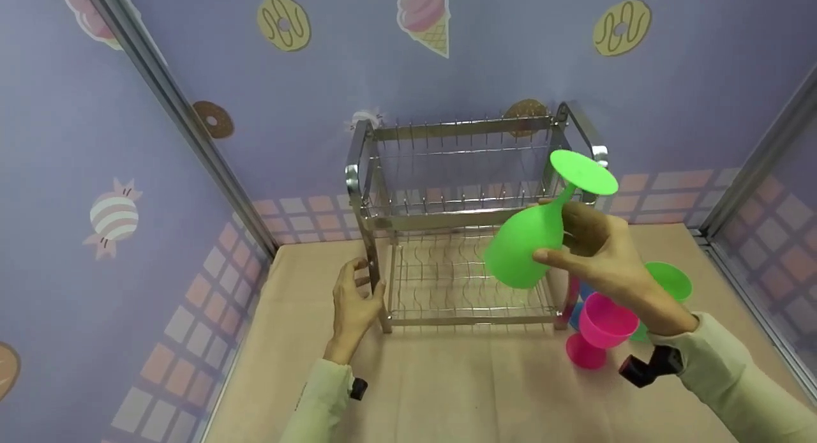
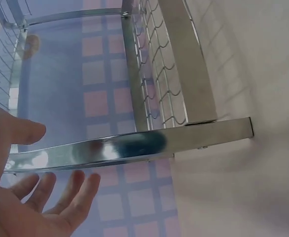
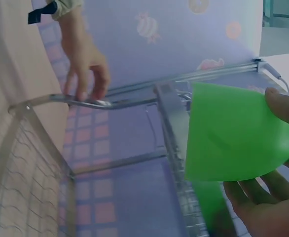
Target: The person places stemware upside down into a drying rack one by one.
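Note:
My right hand (image 1: 609,251) holds a green plastic goblet (image 1: 526,245) by its bowl, thumb on the near side and fingers on the far side. The goblet is tipped over, foot up and rim down to the left, in front of the right part of a two-tier metal dish rack (image 1: 440,221). At the rack's left front post (image 2: 110,148) is my left hand (image 1: 357,309), thumb to one side and loosely bent fingers to the other. In the left wrist view the thumb stands off the post; whether the fingertips touch it I cannot tell.
A pink goblet (image 1: 606,322) stands right of the rack. Behind it are another green goblet (image 1: 670,280), partly hidden by my right forearm, and something blue (image 1: 576,316), mostly covered. Patterned walls (image 1: 479,73) enclose the cloth-covered table (image 1: 447,379) at the back and sides.

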The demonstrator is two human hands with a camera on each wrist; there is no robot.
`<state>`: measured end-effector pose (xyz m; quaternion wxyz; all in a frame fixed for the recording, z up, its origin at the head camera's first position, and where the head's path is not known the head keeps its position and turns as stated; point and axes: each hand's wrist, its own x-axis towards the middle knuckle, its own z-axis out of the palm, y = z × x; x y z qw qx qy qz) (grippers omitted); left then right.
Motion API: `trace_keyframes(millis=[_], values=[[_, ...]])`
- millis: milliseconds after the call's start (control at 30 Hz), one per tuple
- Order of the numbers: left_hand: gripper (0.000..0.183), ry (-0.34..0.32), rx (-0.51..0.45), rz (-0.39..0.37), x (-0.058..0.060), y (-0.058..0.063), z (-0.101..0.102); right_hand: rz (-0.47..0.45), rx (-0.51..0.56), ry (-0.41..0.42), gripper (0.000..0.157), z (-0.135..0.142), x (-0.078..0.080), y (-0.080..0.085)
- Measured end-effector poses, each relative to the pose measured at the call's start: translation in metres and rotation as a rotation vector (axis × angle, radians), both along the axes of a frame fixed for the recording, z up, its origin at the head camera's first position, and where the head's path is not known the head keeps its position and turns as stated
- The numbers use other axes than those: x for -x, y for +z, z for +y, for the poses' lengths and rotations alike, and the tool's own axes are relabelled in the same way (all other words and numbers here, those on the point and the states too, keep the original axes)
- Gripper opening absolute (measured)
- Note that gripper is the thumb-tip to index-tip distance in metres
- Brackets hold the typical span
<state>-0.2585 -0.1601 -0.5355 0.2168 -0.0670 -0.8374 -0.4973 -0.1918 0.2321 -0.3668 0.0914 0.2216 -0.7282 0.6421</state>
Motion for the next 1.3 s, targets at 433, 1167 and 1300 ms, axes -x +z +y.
trace_keyframes(millis=[433,1167,1300], values=[[0.05,-0.038,-0.052,-0.072,0.009,-0.003,-0.006,0.101,-0.205,-0.042,0.062,0.017,0.022,0.087],[0.05,-0.031,-0.025,-0.066,0.012,-0.007,-0.004,-0.056,-0.349,-0.237,0.079,0.013,0.117,0.116],[0.05,-0.027,-0.014,-0.058,0.011,-0.007,-0.004,-0.08,-0.372,-0.259,0.082,0.013,0.129,0.109]])
